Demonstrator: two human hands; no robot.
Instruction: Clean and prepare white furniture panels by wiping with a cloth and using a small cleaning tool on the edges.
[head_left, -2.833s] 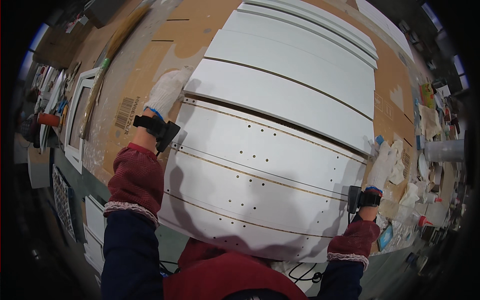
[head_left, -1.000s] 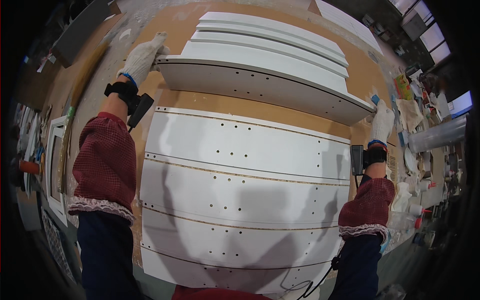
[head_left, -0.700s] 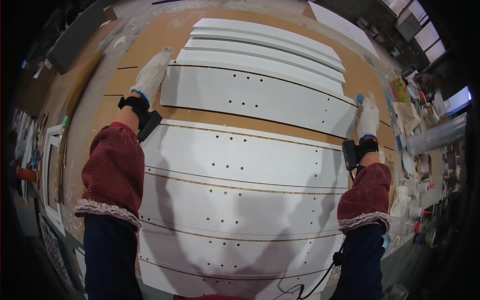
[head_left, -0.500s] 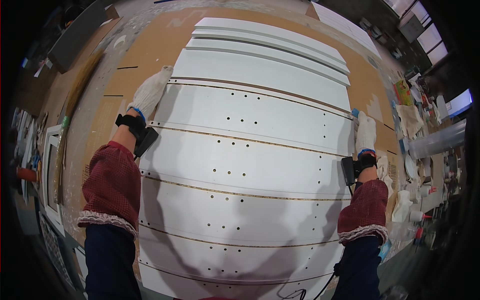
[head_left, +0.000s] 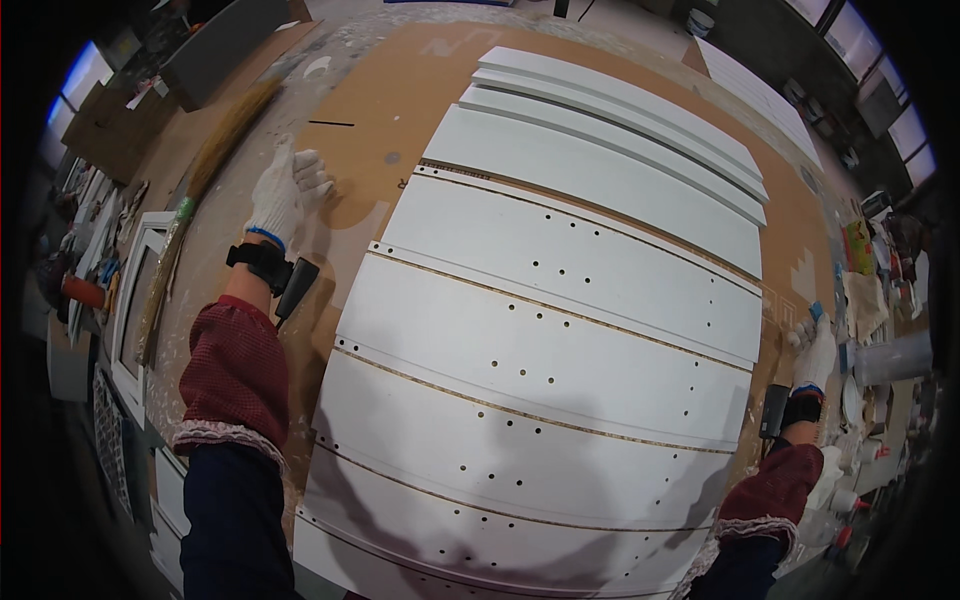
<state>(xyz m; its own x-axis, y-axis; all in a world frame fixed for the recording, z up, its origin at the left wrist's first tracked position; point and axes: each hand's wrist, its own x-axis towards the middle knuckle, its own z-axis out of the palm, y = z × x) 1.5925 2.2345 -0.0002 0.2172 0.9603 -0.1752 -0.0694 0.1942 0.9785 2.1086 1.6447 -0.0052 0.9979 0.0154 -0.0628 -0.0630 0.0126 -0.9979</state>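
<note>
Overlapping white boards (head_left: 540, 340) lie in rows before me, with small dark drilled holes and brown raw edges along their seams. Toward the far end, several plain white boards (head_left: 600, 130) lie stepped over one another. My left hand (head_left: 290, 190), in a white knitted glove, is off to the left of the boards, above the cardboard. Its fingers are loosely bent and apart, with nothing in them. Beyond the boards' right edge is my right hand (head_left: 815, 350), also gloved, its fingers apart. A small blue patch shows at one fingertip; whether it belongs to the glove is unclear.
Brown cardboard (head_left: 400, 80) lies under the boards. A straw broom (head_left: 225, 130) and a white frame (head_left: 140, 290) are at the left. Bottles, rags and a clear plastic roll (head_left: 893, 360) crowd the right side. Another pale panel (head_left: 760, 95) lies far right.
Both hands have come off the boards' side edges and moved outward, the left to the left and the right to the right. The view has turned, so the boards appear slanted and shifted right.
</note>
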